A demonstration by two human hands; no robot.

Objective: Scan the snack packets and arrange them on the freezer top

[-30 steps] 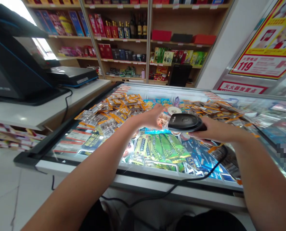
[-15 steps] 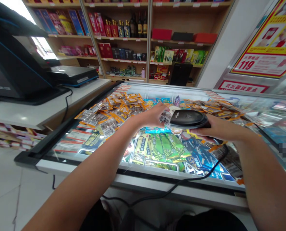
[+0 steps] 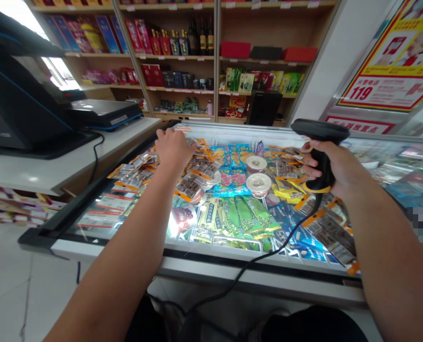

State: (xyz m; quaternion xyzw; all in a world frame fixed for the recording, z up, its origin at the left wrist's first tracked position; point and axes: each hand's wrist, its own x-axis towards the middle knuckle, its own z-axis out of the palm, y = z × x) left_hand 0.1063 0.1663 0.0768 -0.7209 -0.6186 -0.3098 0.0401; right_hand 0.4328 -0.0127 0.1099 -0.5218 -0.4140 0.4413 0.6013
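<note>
My right hand [image 3: 327, 166] is closed around the handle of a black barcode scanner [image 3: 322, 159], lifted over the right part of the glass-topped freezer [image 3: 119, 247]. Its cable [image 3: 264, 256] runs down past the freezer's front edge. At the far left of the glass, my left hand [image 3: 176, 147] reaches over a pile of clear, orange-edged packets [image 3: 140, 166]. Its fingers bend downward and their tips are hidden, so I cannot tell whether they grip a packet. More such packets [image 3: 331, 232] lie to the right, below the scanner.
White-lidded cups [image 3: 259, 183] and green ice-cream packs [image 3: 245, 213] show through the glass. On the left counter [image 3: 36, 171] stand a black machine [image 3: 22, 95] and a flat-topped scale [image 3: 104, 111]. Stocked shelves [image 3: 176, 57] line the back; a poster [image 3: 386, 85] hangs at right.
My left hand has moved left, from in front of the scanner to the left pile. My right hand has raised the scanner and shifted it right, uncovering the cups.
</note>
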